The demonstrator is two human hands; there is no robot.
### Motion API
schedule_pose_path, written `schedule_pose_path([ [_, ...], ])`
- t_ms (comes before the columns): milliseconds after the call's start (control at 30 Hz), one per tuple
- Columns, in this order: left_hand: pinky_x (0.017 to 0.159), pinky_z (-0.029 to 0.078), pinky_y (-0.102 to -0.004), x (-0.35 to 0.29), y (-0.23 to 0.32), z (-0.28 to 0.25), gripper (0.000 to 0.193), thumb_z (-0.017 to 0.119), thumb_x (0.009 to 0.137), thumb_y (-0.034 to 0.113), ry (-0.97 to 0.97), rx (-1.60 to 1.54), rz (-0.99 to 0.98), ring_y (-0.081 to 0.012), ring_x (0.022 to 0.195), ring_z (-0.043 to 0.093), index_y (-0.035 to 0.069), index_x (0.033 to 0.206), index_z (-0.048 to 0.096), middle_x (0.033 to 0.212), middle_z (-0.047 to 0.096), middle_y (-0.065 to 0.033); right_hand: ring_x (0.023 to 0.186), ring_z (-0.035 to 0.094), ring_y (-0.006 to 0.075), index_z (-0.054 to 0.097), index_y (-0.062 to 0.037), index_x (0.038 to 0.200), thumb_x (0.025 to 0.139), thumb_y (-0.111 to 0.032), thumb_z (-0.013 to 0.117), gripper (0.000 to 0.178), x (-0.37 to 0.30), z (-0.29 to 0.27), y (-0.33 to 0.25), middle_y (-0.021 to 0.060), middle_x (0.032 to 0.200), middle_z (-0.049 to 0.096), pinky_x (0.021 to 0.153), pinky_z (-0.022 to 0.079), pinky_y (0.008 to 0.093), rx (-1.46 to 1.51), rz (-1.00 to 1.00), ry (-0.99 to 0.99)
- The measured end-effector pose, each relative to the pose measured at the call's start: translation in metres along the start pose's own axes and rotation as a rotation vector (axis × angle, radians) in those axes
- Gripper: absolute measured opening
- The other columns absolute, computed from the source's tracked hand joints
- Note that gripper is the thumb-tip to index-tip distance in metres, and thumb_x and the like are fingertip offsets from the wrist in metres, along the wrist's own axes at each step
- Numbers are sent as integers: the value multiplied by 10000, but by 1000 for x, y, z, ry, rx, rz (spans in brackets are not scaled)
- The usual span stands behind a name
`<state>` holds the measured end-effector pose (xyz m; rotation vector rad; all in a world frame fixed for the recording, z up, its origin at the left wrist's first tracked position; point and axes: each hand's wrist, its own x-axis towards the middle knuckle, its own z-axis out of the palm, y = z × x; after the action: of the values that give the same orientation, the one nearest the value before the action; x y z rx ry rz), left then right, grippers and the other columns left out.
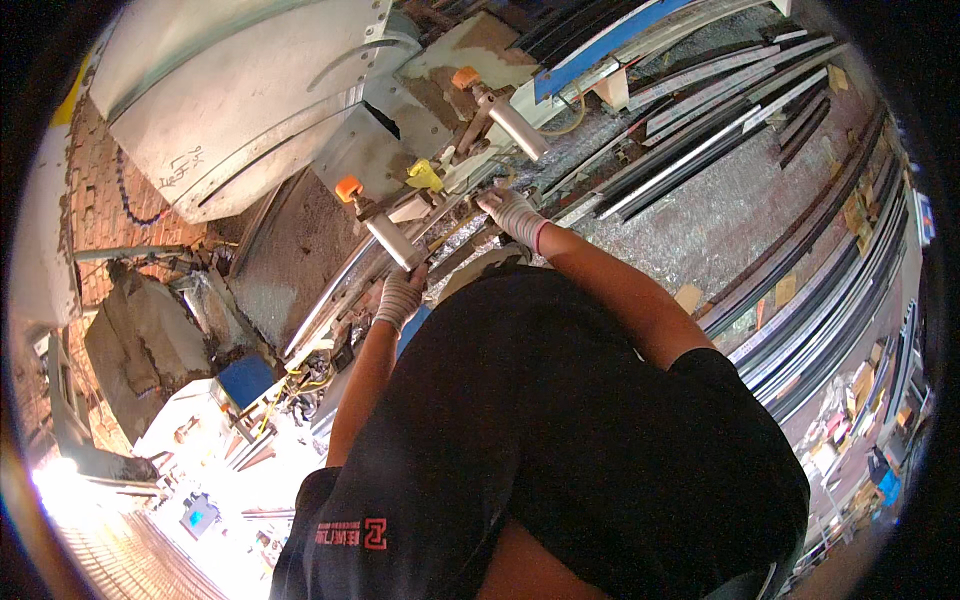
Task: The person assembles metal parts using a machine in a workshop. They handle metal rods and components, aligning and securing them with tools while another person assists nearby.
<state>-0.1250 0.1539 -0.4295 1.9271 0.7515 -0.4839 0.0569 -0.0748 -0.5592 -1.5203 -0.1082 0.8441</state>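
Note:
My left hand (399,299), in a striped knit glove, is at the near edge of a machine bed, just below a silver clamp cylinder (395,243). Its fingers curl in, and what they hold is hidden. My right hand (514,218), gloved the same way with bare fingertips, reaches farther along the bed. The fingers are bent together at the edge of a long pale profile (462,238), but whether they grip it is too small to tell. A second clamp cylinder (517,130) stands beyond the right hand. Orange knobs (348,189) cap the clamp fittings.
A big grey machine housing (240,110) fills the upper left. Something yellow (424,175) sits between the clamps. Several long dark and silver profiles (720,125) lie to the right, with more stacked (820,330) farther out. A blue-faced bar (610,45) runs along the top.

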Motion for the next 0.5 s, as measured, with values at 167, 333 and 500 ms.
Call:
schedule_pose_path([
  [167,787,503,-329,64,-40,-9,259,579,1021,211,-190,-17,80,-183,874,568,1,1165,625,989,659,-66,915,661,217,626,-18,1306,1003,-336,645,440,8,7,4,104,1129,694,801,575,351,53,17,29],
  [333,901,524,-346,127,-102,11,301,535,1039,144,-322,-303,133,-223,1021,575,-21,1289,564,1151,638,-108,989,622,206,577,-38,1362,984,-353,679,503,-7,0,-50,95,1189,684,836,493,369,542,404,237],
  [500,1019,518,-420,184,-144,37,407,488,1067,253,-655,-1464,-352,-308,1091,606,-20,1363,549,1261,629,-141,1018,637,200,627,-35,1269,977,-324,699,418,0,4,-64,65,1125,719,874,508,345,548,198,377],
])
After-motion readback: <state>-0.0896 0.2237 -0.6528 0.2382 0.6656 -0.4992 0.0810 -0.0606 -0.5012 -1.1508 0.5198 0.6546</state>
